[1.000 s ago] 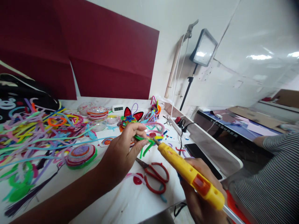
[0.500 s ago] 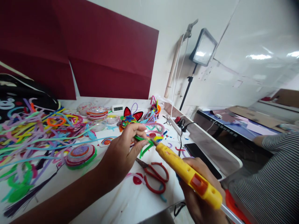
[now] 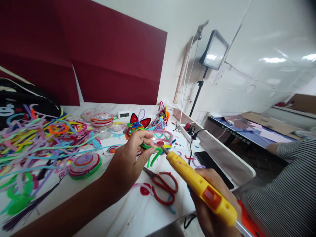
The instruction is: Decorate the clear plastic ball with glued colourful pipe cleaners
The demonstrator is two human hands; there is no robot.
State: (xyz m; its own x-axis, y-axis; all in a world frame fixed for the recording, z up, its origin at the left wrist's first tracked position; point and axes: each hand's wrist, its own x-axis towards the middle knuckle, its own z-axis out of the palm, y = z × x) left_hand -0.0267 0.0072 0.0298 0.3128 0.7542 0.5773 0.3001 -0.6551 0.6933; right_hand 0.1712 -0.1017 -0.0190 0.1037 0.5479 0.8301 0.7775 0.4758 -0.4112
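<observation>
My left hand (image 3: 130,158) pinches a bent green pipe cleaner (image 3: 156,156) between thumb and fingers, held above the table. In my right hand (image 3: 206,212) is a yellow hot glue gun (image 3: 190,174), its nozzle pointing at the green piece with a small gap between them. Below the hands lie scissors (image 3: 165,186) with red handles and a small red coil (image 3: 146,189). Behind my left fingers sits a colourful figure with red, black-edged ears (image 3: 138,123). A round coiled disc (image 3: 85,164) in purple, pink and green rests to the left of my hand.
Loose pipe cleaners (image 3: 49,138) cover the table's left side. A power strip (image 3: 190,133) with cords and a black phone (image 3: 213,168) lie along the raised right edge. A lamp (image 3: 214,51) stands behind. At right, a person in a striped sleeve (image 3: 288,177) is beside another table.
The glue gun has drawn back slightly, down and to the right, so its tip is now apart from the green pipe cleaner. My left hand has barely moved.
</observation>
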